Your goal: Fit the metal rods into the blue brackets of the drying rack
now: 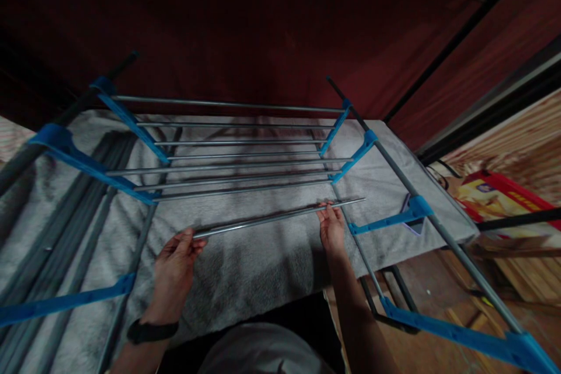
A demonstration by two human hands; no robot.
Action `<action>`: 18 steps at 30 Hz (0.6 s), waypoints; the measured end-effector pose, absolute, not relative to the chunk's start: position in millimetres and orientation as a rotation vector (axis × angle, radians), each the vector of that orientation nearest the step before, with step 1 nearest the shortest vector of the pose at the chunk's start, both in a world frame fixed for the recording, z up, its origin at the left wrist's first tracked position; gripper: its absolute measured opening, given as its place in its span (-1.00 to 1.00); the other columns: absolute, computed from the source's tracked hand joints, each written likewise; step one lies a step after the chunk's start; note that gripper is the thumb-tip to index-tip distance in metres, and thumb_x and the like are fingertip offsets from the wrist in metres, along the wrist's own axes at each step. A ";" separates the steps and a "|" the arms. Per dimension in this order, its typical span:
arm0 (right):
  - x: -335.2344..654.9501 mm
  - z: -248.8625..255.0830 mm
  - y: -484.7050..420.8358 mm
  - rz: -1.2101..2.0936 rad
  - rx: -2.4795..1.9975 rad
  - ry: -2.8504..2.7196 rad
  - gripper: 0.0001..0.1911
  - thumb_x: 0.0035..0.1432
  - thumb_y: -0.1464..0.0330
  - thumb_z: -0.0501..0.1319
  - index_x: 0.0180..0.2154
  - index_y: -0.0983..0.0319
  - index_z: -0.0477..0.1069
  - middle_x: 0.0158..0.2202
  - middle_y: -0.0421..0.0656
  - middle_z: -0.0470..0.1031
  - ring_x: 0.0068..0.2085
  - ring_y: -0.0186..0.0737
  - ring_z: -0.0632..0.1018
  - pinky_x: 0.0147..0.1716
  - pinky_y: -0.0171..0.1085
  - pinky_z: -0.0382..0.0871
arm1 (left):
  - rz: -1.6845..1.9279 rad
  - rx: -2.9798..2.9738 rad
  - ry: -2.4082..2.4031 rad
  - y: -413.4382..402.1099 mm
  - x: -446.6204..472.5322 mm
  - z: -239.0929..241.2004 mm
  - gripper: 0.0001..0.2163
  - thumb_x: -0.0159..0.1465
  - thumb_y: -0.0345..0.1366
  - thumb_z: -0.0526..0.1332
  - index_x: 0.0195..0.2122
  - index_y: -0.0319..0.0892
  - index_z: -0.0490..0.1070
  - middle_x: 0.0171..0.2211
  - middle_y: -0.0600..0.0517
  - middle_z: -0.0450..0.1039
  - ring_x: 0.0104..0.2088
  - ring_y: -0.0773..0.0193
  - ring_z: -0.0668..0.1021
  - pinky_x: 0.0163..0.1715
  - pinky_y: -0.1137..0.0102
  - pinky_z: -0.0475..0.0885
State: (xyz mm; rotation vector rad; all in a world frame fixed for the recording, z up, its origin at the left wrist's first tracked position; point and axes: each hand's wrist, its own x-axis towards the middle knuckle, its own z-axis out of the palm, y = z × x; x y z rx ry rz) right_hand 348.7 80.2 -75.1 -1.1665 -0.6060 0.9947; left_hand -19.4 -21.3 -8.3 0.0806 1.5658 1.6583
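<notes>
A thin grey metal rod (263,220) runs level between my two hands, above a grey blanket (254,269). My left hand (177,254) pinches its left end. Near the other end, my right hand (331,225) has its fingers closed on the same rod, whose tip sticks out to the right. Around my hands stands a rack frame of grey tubes with blue plastic brackets. Several rods (245,167) span its far part, joining a left blue bracket (96,169) to a right blue bracket (357,156). Closer to me, another blue bracket (385,221) carries no rod.
Several loose grey tubes (65,222) lie on the blanket at the left. A phone-like flat object (414,223) rests behind the right tube. Beyond the blanket's right edge are a red and yellow box (504,201) and wooden pieces. Dark red fabric (263,29) hangs behind.
</notes>
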 end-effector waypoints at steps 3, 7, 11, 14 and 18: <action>347.7 -72.3 80.0 1.004 -1.183 -0.597 -0.90 0.21 0.20 0.31 -0.22 -0.02 0.43 -0.16 -0.14 0.67 -0.03 -0.05 0.73 0.12 0.07 0.70 | 1.677 0.096 1.524 -22.5 -19.6 -9.6 -0.75 0.11 -0.33 0.60 -0.45 -0.13 0.52 -0.50 0.13 0.59 -0.50 0.34 0.63 -0.45 0.52 0.49; 347.5 -71.6 78.9 1.005 -1.181 -0.565 -0.90 0.22 0.21 0.31 -0.22 -0.01 0.42 -0.13 -0.14 0.68 -0.01 -0.07 0.72 0.20 0.06 0.66 | 1.679 0.091 1.432 -24.4 -19.9 -8.1 -0.85 0.13 -0.40 0.55 -0.36 -0.17 0.60 -0.33 0.01 0.74 -0.42 0.29 0.70 -0.39 0.49 0.58; 350.3 -74.9 76.7 0.999 -1.165 -0.616 -0.92 0.26 0.21 0.31 -0.22 0.00 0.43 -0.09 -0.16 0.70 0.01 -0.09 0.71 0.21 0.06 0.65 | 1.686 0.117 1.413 -25.1 -18.1 -5.8 -0.84 0.12 -0.41 0.56 -0.32 -0.19 0.63 -0.29 -0.03 0.76 -0.37 0.29 0.73 -0.34 0.51 0.59; 352.9 -77.4 76.5 1.048 -1.124 -0.567 -0.90 0.23 0.24 0.36 -0.24 -0.01 0.46 -0.14 -0.20 0.69 0.00 -0.11 0.70 0.19 0.01 0.65 | 1.686 0.110 1.417 -24.8 -15.7 -6.6 -0.79 0.10 -0.38 0.62 -0.35 -0.17 0.61 -0.31 0.01 0.74 -0.39 0.32 0.73 -0.35 0.54 0.57; 354.9 -78.9 78.0 1.056 -1.100 -0.546 -0.90 0.21 0.27 0.39 -0.27 -0.02 0.48 -0.16 -0.20 0.69 -0.02 -0.09 0.72 0.16 0.03 0.67 | 1.686 0.065 1.363 -23.8 -9.9 -10.0 -0.77 0.09 -0.39 0.64 -0.33 -0.18 0.62 -0.32 0.02 0.74 -0.36 0.32 0.73 -0.32 0.51 0.61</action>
